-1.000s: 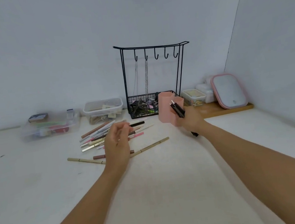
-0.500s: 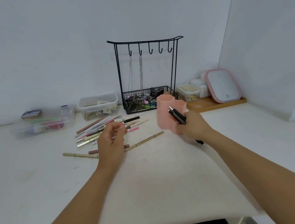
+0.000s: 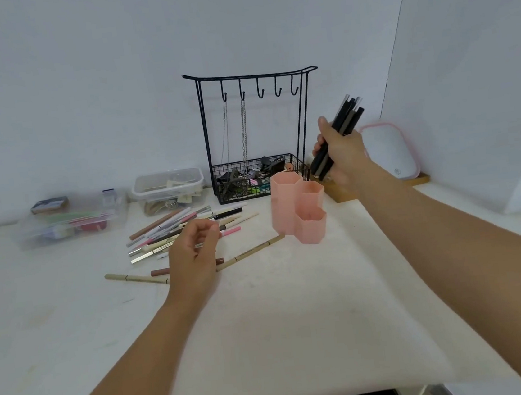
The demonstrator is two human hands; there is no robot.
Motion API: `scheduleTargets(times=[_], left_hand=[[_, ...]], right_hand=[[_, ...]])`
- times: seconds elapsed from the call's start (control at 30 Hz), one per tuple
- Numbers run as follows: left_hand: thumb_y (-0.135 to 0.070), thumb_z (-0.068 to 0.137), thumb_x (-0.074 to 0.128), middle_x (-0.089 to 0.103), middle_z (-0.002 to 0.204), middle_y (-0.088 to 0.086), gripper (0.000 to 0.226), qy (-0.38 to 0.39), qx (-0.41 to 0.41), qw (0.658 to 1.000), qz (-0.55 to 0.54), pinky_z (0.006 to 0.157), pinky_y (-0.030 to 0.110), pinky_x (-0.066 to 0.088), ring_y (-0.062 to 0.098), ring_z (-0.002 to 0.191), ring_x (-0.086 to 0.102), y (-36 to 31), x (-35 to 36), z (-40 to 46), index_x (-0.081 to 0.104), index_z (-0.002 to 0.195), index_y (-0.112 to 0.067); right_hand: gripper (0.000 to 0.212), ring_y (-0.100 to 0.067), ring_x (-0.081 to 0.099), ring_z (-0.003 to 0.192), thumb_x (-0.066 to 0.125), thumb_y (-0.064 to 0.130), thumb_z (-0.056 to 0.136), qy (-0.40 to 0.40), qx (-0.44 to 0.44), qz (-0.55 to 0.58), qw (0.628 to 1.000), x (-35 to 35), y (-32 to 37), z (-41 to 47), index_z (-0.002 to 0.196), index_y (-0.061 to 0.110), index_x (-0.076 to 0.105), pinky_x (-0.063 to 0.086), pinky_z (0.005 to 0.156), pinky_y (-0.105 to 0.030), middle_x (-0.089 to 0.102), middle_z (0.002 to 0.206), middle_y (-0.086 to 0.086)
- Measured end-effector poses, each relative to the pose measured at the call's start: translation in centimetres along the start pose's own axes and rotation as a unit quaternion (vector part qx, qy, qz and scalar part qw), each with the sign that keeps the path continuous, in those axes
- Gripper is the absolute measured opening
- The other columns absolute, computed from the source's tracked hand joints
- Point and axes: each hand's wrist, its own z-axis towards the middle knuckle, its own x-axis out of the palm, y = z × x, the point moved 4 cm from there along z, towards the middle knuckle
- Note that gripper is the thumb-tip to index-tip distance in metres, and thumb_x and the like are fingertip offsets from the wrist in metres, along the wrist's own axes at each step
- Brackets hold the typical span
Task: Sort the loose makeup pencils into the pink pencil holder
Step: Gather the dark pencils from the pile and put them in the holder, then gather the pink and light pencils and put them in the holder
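Note:
The pink pencil holder, made of three hexagonal cups, stands on the white table right of centre. My right hand is raised above and to the right of it, gripping a bundle of black pencils that points up and to the right. Loose makeup pencils in beige, pink, silver, brown and black lie in a pile left of the holder. My left hand hovers over that pile with fingers loosely curled, holding nothing that I can see. A long beige pencil lies just in front of the holder.
A black wire jewellery stand with hanging chains and a filled basket stands behind the holder. Clear plastic boxes sit at the back left. A pink-rimmed white case leans on a wooden board at the back right, near the side wall.
My right hand has lifted the bundle of black pencils from in front of the holder up and to the right. The holder is now fully visible. My left hand stays over the pile.

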Motion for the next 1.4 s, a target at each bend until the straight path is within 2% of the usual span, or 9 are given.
scheduleTargets(times=[0.37, 0.53, 0.7, 0.9, 1.0, 1.1, 1.2, 1.3, 1.4], left_hand=[[-0.021, 0.102, 0.060, 0.070, 0.094, -0.006, 0.017, -0.003, 0.011, 1.000, -0.003, 0.061, 0.030, 0.059, 0.011, 0.094, 0.067, 0.0, 0.0, 0.0, 0.068, 0.091, -0.032], [-0.023, 0.102, 0.060, 0.070, 0.094, -0.010, 0.014, 0.002, 0.007, 1.000, 0.006, 0.064, 0.033, 0.060, 0.012, 0.097, 0.067, 0.1, 0.0, -0.1, 0.068, 0.093, -0.031], [-0.022, 0.102, 0.059, 0.070, 0.093, -0.009, 0.012, -0.003, 0.008, 1.000, 0.017, 0.064, 0.034, 0.062, 0.012, 0.096, 0.067, 0.0, -0.1, -0.1, 0.068, 0.096, -0.028], [-0.022, 0.101, 0.061, 0.069, 0.095, -0.011, 0.011, -0.008, 0.004, 1.000, 0.021, 0.067, 0.043, 0.064, 0.011, 0.097, 0.067, -0.1, -0.1, -0.1, 0.068, 0.096, -0.029], [-0.021, 0.100, 0.062, 0.067, 0.093, -0.015, 0.010, -0.011, 0.011, 1.000, 0.027, 0.066, 0.047, 0.064, 0.015, 0.095, 0.066, -0.1, -0.1, -0.2, 0.067, 0.095, -0.029], [-0.019, 0.099, 0.064, 0.066, 0.090, -0.016, 0.010, -0.022, 0.017, 0.999, 0.033, 0.062, 0.048, 0.064, 0.014, 0.090, 0.064, -0.4, -0.3, -0.3, 0.067, 0.094, -0.027], [-0.018, 0.094, 0.067, 0.066, 0.083, -0.012, 0.010, -0.023, 0.033, 0.994, 0.097, 0.069, 0.039, 0.060, 0.016, 0.086, 0.064, -1.0, -0.9, 0.5, 0.065, 0.089, -0.027], [-0.015, 0.089, 0.068, 0.066, 0.083, -0.005, 0.009, 0.005, 0.006, 0.977, 0.212, 0.066, 0.026, 0.044, 0.014, 0.073, 0.058, -2.0, -2.2, 2.1, 0.066, 0.087, -0.023], [-0.014, 0.088, 0.067, 0.069, 0.088, -0.007, 0.007, 0.025, 0.009, 0.960, 0.278, 0.064, 0.019, 0.040, 0.005, 0.071, 0.057, -2.7, -4.4, 3.4, 0.069, 0.088, -0.021]], right_hand=[[0.027, -0.019, 0.061, 0.068, 0.068, 0.037, 0.086, 0.018, -0.080, -0.325, 0.942, 0.5, -4.1, 0.9, 0.072, 0.015, 0.061, 0.050, 0.067, -0.033, 0.066, 0.073, -0.006], [0.023, -0.018, 0.068, 0.082, 0.073, 0.042, 0.083, 0.024, 0.028, -0.265, 0.964, -1.3, -5.8, 0.3, 0.090, 0.020, 0.072, 0.050, 0.065, -0.030, 0.074, 0.087, 0.000], [0.057, -0.027, 0.072, 0.101, 0.081, 0.056, 0.070, 0.094, 0.127, -0.149, 0.976, -2.7, -8.0, -0.5, 0.115, 0.022, 0.071, 0.056, 0.071, -0.034, 0.077, 0.104, -0.001], [0.080, -0.015, 0.063, 0.106, 0.078, 0.067, 0.064, -0.048, 0.018, -0.170, 0.984, -5.1, -6.1, -1.8, 0.126, 0.024, 0.053, 0.053, 0.094, -0.038, 0.062, 0.118, 0.006], [0.049, -0.010, 0.056, 0.082, 0.078, 0.056, 0.069, -0.127, -0.171, -0.270, 0.939, -5.2, -4.7, -6.0, 0.097, 0.022, 0.057, 0.052, 0.077, -0.032, 0.062, 0.094, 0.003], [0.026, -0.009, 0.048, 0.065, 0.073, 0.041, 0.075, 0.025, -0.254, -0.474, 0.843, -2.4, -5.5, -9.3, 0.078, 0.022, 0.056, 0.039, 0.056, -0.027, 0.057, 0.074, 0.007], [0.005, -0.017, 0.055, 0.072, 0.062, 0.027, 0.084, 0.102, -0.227, -0.632, 0.734, -1.6, -7.8, -8.6, 0.084, 0.022, 0.060, 0.041, 0.056, -0.028, 0.059, 0.084, 0.008], [0.010, -0.018, 0.052, 0.068, 0.061, 0.016, 0.083, 0.083, -0.239, -0.633, 0.731, -1.8, -8.4, -6.2, 0.074, 0.019, 0.060, 0.028, 0.049, -0.024, 0.055, 0.075, 0.006], [0.010, -0.019, 0.054, 0.070, 0.064, 0.013, 0.081, 0.090, -0.235, -0.620, 0.743, -1.7, -8.7, -4.3, 0.073, 0.019, 0.063, 0.036, 0.054, -0.028, 0.057, 0.073, 0.005]])
